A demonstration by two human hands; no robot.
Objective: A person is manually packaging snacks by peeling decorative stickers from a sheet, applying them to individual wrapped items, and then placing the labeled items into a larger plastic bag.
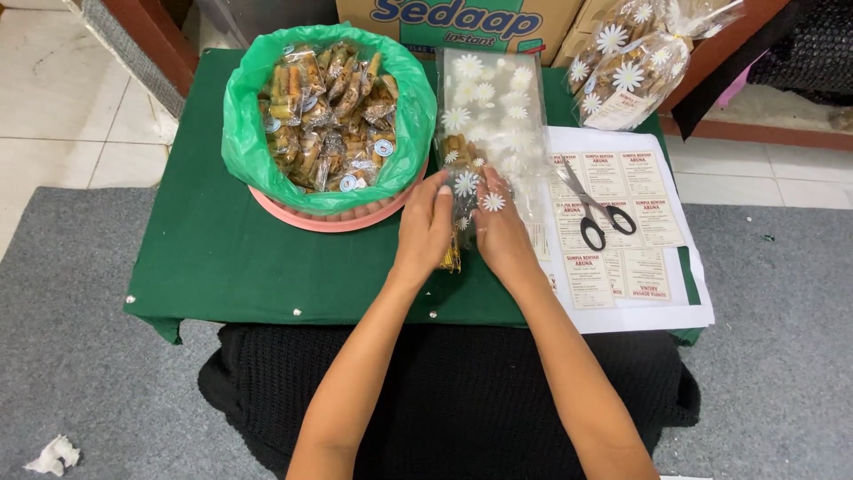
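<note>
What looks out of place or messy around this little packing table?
Little stands out. A crumpled white scrap lies on the grey carpet, away from the green table. Black-handled scissors lie on the label sheet. Both hands, left and right, press a daisy-print bag.

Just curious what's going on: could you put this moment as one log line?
left hand: on daisy-print bag | right hand: on same bag | basin of wrapped snacks: left | scissors: on label sheet
</note>
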